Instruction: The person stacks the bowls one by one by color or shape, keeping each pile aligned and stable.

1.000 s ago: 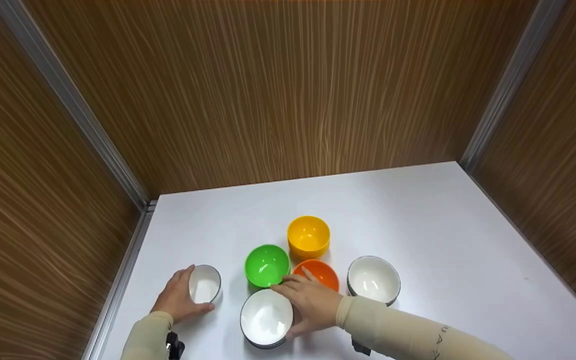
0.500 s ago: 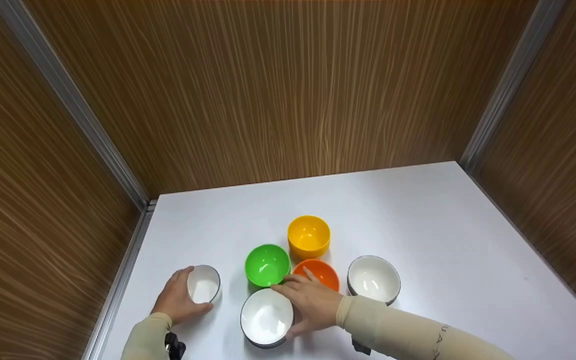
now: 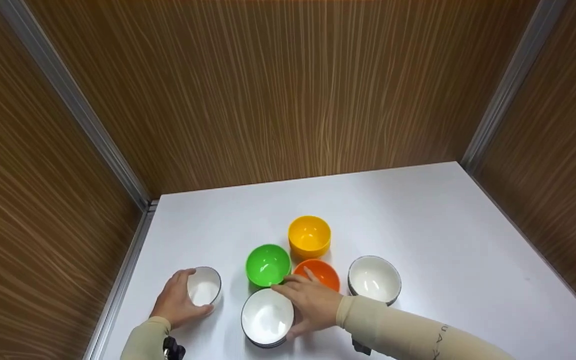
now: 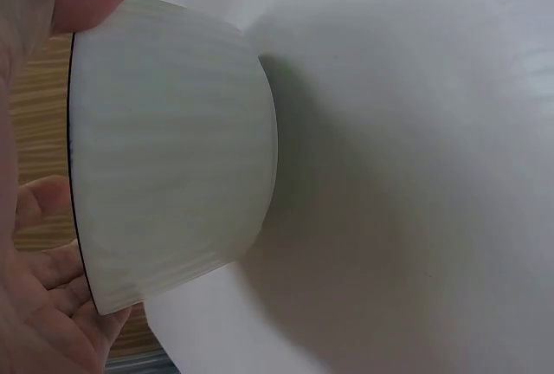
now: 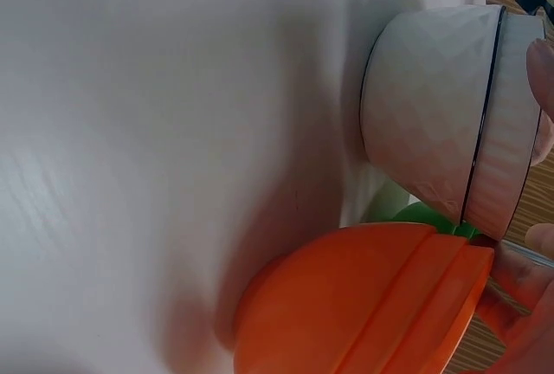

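My left hand (image 3: 177,301) grips a white bowl (image 3: 204,286) with a thin dark rim, thumb on the near side and fingers on the far side. In the left wrist view, the bowl's ribbed outer wall (image 4: 173,149) faces the camera, its base close over the white tabletop. My right hand (image 3: 313,302) spans the rim of a nested stack of white bowls (image 3: 267,317), thumb near and fingers far. The right wrist view has the ribbed top bowl (image 5: 509,123) seated in a diamond-patterned bowl (image 5: 428,101). Orange bowls (image 3: 323,274) lie partly hidden beneath my right fingers.
A green bowl (image 3: 268,266) stands just behind the white stack, with stacked yellow bowls (image 3: 309,236) farther back. Right of the orange bowls is another white bowl stack (image 3: 374,280), partly behind my right sleeve (image 3: 408,325). Wood-grain panels (image 3: 288,100) enclose the white table (image 3: 448,240).
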### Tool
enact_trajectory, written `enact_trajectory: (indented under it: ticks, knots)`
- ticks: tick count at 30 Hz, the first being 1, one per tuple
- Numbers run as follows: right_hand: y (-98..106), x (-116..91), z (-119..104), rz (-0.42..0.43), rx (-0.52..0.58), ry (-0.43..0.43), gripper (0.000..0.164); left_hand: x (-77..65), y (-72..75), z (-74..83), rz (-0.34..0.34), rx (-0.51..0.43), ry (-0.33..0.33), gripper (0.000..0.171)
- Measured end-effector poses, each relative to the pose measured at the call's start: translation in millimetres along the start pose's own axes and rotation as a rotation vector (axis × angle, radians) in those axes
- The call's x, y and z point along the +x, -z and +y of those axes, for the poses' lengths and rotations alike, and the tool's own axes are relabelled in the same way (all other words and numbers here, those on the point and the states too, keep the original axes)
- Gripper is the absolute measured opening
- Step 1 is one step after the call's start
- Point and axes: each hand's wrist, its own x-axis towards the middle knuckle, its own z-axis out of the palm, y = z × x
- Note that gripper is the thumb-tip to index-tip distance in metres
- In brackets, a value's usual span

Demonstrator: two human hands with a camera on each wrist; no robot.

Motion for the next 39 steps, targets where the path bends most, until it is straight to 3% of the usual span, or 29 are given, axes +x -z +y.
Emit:
enact_trajectory:
  ticks: [8, 21, 32, 39]
  knots:
    - [0.3, -0.3, 1.2, 0.009, -0.004, 0.001, 0.108, -2.1, 6.2, 26.5, 0.06, 0.003, -0.103, 0.095]
    - [0.0, 0.0, 2.8, 0.02, 0.03, -0.015, 0.107, -7.1, 12.9, 71.3, 0.1, -0.021, -0.313, 0.101]
    - [1.0, 0.0, 3.4, 0.005, 0.051, -0.059, 0.11, -16.1, 15.7, 104.7, 0.078, -0.019, -0.441, 0.102]
    - [0.9, 0.1, 5.8, 0.01, 0.048, -0.056, 0.108, -22.5, 6.0, 118.8, 0.044, -0.067, -0.542, 0.102]
